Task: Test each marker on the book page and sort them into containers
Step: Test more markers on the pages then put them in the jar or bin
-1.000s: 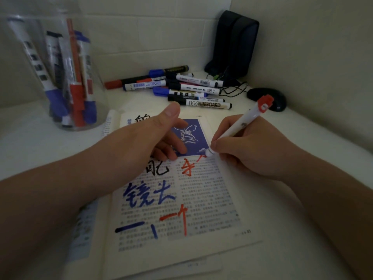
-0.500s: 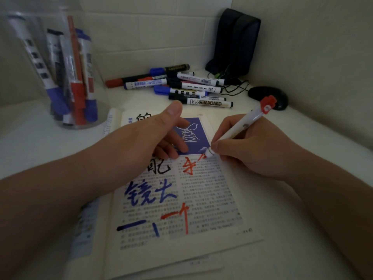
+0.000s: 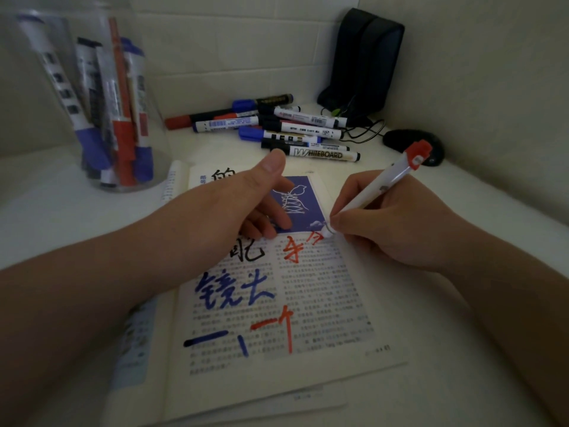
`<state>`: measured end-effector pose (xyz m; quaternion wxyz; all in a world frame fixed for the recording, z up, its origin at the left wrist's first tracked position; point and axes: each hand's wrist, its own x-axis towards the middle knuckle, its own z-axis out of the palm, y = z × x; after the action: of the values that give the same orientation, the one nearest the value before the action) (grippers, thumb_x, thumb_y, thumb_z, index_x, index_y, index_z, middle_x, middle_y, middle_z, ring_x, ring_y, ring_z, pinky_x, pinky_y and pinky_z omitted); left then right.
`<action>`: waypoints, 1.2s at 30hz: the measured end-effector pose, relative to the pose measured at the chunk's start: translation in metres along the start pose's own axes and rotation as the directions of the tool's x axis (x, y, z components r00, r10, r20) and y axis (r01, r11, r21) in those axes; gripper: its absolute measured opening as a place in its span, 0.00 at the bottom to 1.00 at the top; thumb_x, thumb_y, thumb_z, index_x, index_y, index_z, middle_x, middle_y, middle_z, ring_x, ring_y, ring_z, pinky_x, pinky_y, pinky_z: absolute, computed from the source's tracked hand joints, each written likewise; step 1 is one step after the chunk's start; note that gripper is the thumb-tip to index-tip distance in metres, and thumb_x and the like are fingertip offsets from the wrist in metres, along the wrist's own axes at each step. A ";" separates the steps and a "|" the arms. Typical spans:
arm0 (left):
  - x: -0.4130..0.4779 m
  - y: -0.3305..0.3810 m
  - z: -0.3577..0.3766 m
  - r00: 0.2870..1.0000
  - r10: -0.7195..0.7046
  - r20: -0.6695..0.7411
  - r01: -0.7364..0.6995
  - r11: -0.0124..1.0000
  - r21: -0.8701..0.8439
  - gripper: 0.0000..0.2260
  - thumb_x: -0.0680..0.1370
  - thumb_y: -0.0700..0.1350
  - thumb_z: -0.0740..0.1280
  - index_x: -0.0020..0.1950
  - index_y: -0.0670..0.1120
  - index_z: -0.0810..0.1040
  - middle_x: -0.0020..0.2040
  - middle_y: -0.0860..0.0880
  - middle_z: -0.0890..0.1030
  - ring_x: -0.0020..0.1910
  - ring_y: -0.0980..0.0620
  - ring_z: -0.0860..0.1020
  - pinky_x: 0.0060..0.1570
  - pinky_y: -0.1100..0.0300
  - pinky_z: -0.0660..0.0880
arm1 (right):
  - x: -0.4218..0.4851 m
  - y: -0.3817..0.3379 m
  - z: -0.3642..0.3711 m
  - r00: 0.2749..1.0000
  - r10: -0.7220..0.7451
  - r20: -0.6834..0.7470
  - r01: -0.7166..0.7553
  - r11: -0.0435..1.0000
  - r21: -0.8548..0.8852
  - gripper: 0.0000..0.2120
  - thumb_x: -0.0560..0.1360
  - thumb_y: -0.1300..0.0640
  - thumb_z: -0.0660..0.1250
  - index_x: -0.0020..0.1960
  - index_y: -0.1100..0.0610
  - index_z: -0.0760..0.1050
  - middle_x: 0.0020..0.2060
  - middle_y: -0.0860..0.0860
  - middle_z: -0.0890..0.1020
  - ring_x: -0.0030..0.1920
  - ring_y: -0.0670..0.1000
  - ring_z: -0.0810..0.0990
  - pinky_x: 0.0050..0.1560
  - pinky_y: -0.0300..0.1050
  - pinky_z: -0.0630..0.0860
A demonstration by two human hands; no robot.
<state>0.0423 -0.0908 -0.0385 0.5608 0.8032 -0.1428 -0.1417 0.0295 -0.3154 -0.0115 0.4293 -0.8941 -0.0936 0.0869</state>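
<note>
Gripping a red marker (image 3: 378,188), the right hand (image 3: 397,223) writes mid-frame; the jar (image 3: 92,118) stands upper left, nearer the left hand (image 3: 221,211), whose fingers lie loosely on the page (image 3: 277,303).

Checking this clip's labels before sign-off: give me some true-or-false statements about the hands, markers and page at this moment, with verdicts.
1. The right hand holds a white marker with its tip on the book page. True.
2. The left hand grips a blue marker. False: it holds no marker; its fingers rest on the page.
3. A clear container at the left holds several markers. True.
4. The loose markers lie between the book and the person. False: they lie beyond the book, towards the wall.
5. The page bears only black ink. False: red, blue and black strokes show.
</note>
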 end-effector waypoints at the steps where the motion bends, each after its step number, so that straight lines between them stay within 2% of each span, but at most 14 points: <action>1: 0.000 0.000 0.000 1.000 0.001 0.000 -0.001 1.000 -0.005 0.33 0.65 0.80 0.52 0.53 0.60 0.80 0.45 0.50 0.86 0.42 0.50 0.82 0.49 0.50 0.73 | 0.000 0.000 0.000 1.000 0.004 -0.007 -0.004 1.000 0.000 0.04 0.74 0.60 0.72 0.41 0.60 0.79 0.27 0.46 0.81 0.27 0.41 0.77 0.26 0.30 0.69; 6: -0.001 -0.002 -0.001 1.000 0.000 0.007 0.000 1.000 0.001 0.36 0.56 0.86 0.54 0.51 0.65 0.81 0.46 0.50 0.86 0.43 0.49 0.83 0.50 0.49 0.73 | -0.001 0.000 -0.001 0.999 -0.006 0.048 0.005 1.000 0.012 0.04 0.73 0.59 0.73 0.41 0.59 0.79 0.30 0.47 0.82 0.29 0.41 0.78 0.29 0.31 0.70; 12: -0.003 0.001 0.001 1.000 0.000 -0.003 0.000 1.000 0.017 0.35 0.64 0.78 0.52 0.56 0.59 0.79 0.46 0.50 0.86 0.43 0.51 0.83 0.50 0.52 0.73 | -0.003 -0.001 0.000 0.997 -0.028 0.066 0.027 1.000 0.012 0.04 0.72 0.59 0.73 0.42 0.59 0.80 0.34 0.48 0.84 0.33 0.42 0.81 0.31 0.29 0.72; 15: -0.004 0.003 0.001 1.000 -0.006 -0.007 0.006 1.000 0.018 0.32 0.68 0.76 0.51 0.57 0.57 0.79 0.45 0.50 0.86 0.43 0.51 0.82 0.51 0.51 0.74 | -0.001 0.000 0.000 0.998 -0.023 0.052 0.023 1.000 -0.006 0.05 0.73 0.60 0.73 0.41 0.59 0.79 0.32 0.46 0.84 0.32 0.40 0.80 0.30 0.29 0.71; 20: -0.007 0.004 0.001 1.000 -0.003 -0.010 0.003 1.000 0.018 0.34 0.64 0.77 0.52 0.56 0.58 0.79 0.46 0.50 0.86 0.44 0.51 0.82 0.53 0.50 0.75 | -0.005 -0.003 -0.001 0.993 -0.043 0.113 0.041 0.999 0.016 0.04 0.72 0.58 0.74 0.40 0.57 0.80 0.34 0.48 0.84 0.33 0.42 0.81 0.31 0.31 0.73; 23: -0.007 0.005 0.001 1.000 -0.004 -0.002 0.004 1.000 0.017 0.33 0.67 0.78 0.53 0.56 0.58 0.79 0.46 0.50 0.86 0.43 0.51 0.82 0.52 0.51 0.75 | -0.004 -0.003 -0.001 0.996 -0.034 0.084 0.034 0.999 0.002 0.06 0.73 0.60 0.73 0.39 0.59 0.79 0.29 0.47 0.83 0.29 0.41 0.78 0.29 0.30 0.71; 26: -0.004 0.005 0.002 1.000 -0.011 -0.013 0.011 1.000 0.010 0.32 0.68 0.75 0.51 0.57 0.57 0.79 0.45 0.50 0.86 0.42 0.52 0.82 0.50 0.53 0.74 | -0.003 -0.001 -0.001 0.998 -0.013 0.066 0.011 1.000 0.024 0.06 0.74 0.62 0.72 0.40 0.61 0.77 0.26 0.45 0.81 0.26 0.40 0.77 0.27 0.30 0.69; 30: -0.002 0.003 0.001 1.000 -0.023 -0.011 0.023 1.000 -0.003 0.35 0.60 0.84 0.54 0.51 0.62 0.82 0.45 0.49 0.86 0.41 0.52 0.82 0.49 0.52 0.74 | -0.004 -0.002 -0.002 0.993 -0.028 0.113 0.024 0.999 0.039 0.06 0.73 0.62 0.73 0.39 0.60 0.78 0.27 0.45 0.81 0.28 0.40 0.78 0.28 0.29 0.70; 33: -0.004 0.002 0.001 1.000 -0.001 -0.009 0.001 1.000 0.005 0.33 0.64 0.78 0.52 0.55 0.59 0.80 0.46 0.50 0.86 0.43 0.51 0.82 0.52 0.50 0.75 | -0.005 -0.001 -0.004 0.985 -0.034 0.166 0.027 0.999 0.047 0.06 0.71 0.62 0.75 0.39 0.62 0.79 0.30 0.48 0.82 0.30 0.42 0.79 0.30 0.31 0.72; 36: -0.005 0.003 0.002 1.000 0.001 -0.006 -0.001 1.000 0.004 0.33 0.66 0.77 0.52 0.56 0.58 0.80 0.46 0.50 0.86 0.43 0.51 0.82 0.53 0.50 0.75 | -0.006 -0.003 -0.005 0.982 -0.047 0.184 0.032 0.996 0.083 0.07 0.67 0.56 0.77 0.40 0.58 0.81 0.34 0.50 0.84 0.35 0.44 0.81 0.32 0.32 0.74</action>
<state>0.0364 -0.0914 -0.0356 0.5597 0.8046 -0.1418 -0.1388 0.0246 -0.3194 -0.0056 0.4555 -0.8623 -0.1473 0.1650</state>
